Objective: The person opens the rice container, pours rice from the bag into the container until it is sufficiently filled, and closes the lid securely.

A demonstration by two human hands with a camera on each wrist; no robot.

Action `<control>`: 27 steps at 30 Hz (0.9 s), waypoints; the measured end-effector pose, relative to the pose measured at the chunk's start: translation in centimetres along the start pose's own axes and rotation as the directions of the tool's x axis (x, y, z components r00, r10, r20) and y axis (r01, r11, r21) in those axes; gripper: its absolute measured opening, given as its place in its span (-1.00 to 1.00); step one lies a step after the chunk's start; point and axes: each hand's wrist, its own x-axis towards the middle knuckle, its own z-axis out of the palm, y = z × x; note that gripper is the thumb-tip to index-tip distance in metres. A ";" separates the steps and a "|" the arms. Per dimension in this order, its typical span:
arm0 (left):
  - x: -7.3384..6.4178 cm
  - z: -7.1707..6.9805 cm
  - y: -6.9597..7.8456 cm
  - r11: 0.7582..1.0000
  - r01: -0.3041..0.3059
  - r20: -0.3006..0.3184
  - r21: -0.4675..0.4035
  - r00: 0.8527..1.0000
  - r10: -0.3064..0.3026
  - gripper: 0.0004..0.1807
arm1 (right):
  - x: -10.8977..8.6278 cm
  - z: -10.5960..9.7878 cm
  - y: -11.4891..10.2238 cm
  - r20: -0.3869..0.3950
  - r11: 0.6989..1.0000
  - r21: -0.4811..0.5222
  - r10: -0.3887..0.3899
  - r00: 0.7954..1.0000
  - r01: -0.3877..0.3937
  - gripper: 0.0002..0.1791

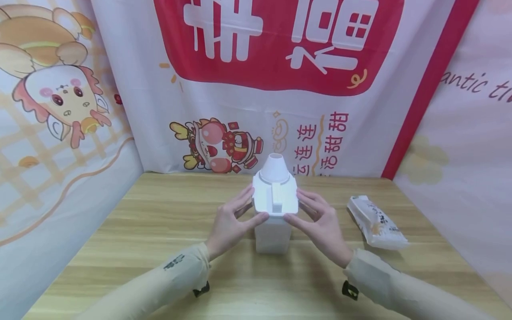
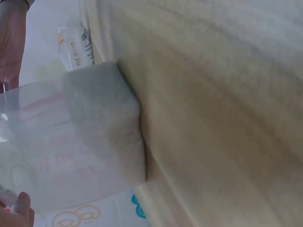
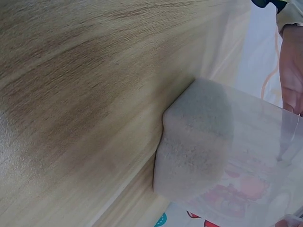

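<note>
A translucent plastic storage canister (image 1: 273, 235) stands upright on the table, fitted with a white lid (image 1: 262, 202) that has a cone-shaped spout (image 1: 274, 168) and a raised bar. Pale grainy contents (image 3: 191, 151) fill its lower part. My left hand (image 1: 232, 222) holds the left side of the lid, thumb at the front corner and fingers along the side. On the opposite side my right hand (image 1: 322, 222) grips the lid in the same way. Just the tips of the left fingers (image 2: 21, 210) appear low in the left wrist view.
A white printed packet (image 1: 376, 222) lies on the wooden table (image 1: 160, 231) to the right of the canister. Behind the table hangs a printed cloth (image 1: 156, 146), with more cloth (image 1: 460, 155) along both sides.
</note>
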 end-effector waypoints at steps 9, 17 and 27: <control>-0.1 0.4 -0.1 0.999 -0.021 -0.021 -0.027 1.000 0.021 -0.12 | 0.0 0.1 0.0 -0.009 0.999 0.017 -0.031 0.999 0.031 -0.32; 0.1 0.3 -0.4 1.000 -0.021 -0.026 -0.013 0.999 0.020 -0.13 | 0.1 0.4 -1.5 -0.004 1.000 -0.002 -0.008 1.000 0.008 -0.32; 0.8 0.1 -0.7 1.000 -0.018 -0.024 0.002 1.000 0.018 -0.13 | 0.6 0.4 -2.6 0.001 1.000 -0.026 -0.003 1.000 0.003 -0.33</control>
